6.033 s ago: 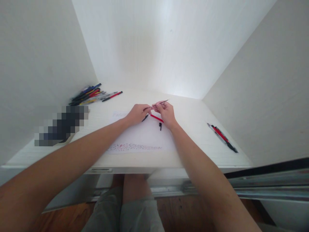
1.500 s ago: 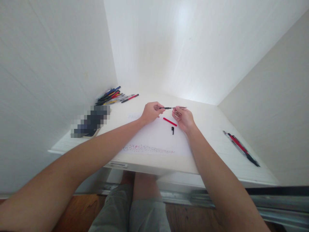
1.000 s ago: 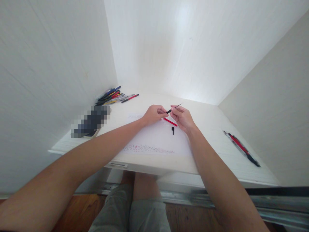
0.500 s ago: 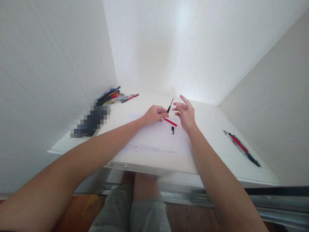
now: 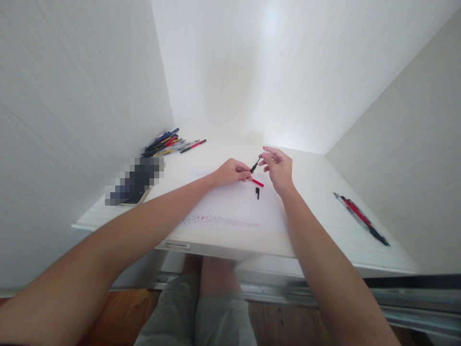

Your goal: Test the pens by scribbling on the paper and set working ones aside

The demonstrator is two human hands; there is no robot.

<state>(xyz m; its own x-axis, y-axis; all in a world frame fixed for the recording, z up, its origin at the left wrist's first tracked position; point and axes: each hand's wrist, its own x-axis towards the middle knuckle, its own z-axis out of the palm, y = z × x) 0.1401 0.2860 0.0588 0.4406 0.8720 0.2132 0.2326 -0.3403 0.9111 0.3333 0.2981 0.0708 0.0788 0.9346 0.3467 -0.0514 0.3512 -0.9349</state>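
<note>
My left hand (image 5: pixel 234 172) is closed on the black front section of a pen (image 5: pixel 254 167), which points up and to the right with a thin dark refill (image 5: pixel 259 159) sticking out of its end. At that thin end, the thumb and fingers of my right hand (image 5: pixel 278 166) are pinched together. A red pen barrel (image 5: pixel 258 183) shows just below my left fingertips, its left end hidden by them. Closer to me, a black pen cap (image 5: pixel 257 193) lies on a white sheet of paper (image 5: pixel 230 204) that has rows of small coloured marks.
A pile of pens (image 5: pixel 162 144) lies at the back left, with a red and black pen (image 5: pixel 193 146) beside it. A blurred-out dark object (image 5: pixel 135 182) sits at the left edge. More pens (image 5: pixel 360 217) lie at the right. White panels enclose the desk (image 5: pixel 313 221).
My right hand has closed its spread fingers onto the refill's thin end. The pen section in my left hand has tilted further to the right.
</note>
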